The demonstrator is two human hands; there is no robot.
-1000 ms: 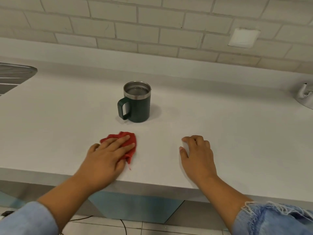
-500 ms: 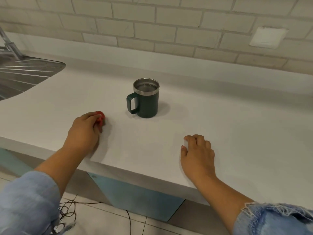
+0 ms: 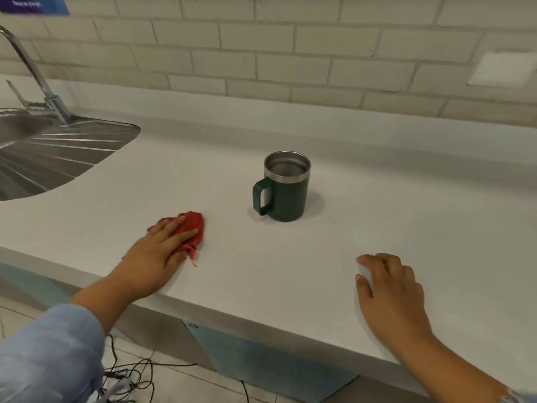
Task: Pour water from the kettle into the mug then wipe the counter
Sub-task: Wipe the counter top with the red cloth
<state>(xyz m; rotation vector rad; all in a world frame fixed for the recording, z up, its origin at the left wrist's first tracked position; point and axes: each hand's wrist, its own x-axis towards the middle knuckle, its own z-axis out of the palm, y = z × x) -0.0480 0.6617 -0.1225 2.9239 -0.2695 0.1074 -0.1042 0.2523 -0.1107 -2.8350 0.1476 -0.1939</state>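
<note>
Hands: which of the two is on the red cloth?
The left hand, pressing flat-fingered on the red cloth left of the mug. The right hand rests on the bare counter, fingers loosely curled, holding nothing.

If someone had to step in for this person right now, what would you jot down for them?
Left hand: fingers straight, pressing the red cloth flat on the counter, near its front edge.
Right hand: rests on the counter, fingers loosely curled, holding nothing.
Green mug: upright mid-counter, handle toward the sink, apart from the cloth and both hands. Kettle not in view.
Done: pouring appears finished; the mug seems to hold water, though that is hard to confirm.
Left: wipe the counter with the cloth, steering round the mug.
</note>
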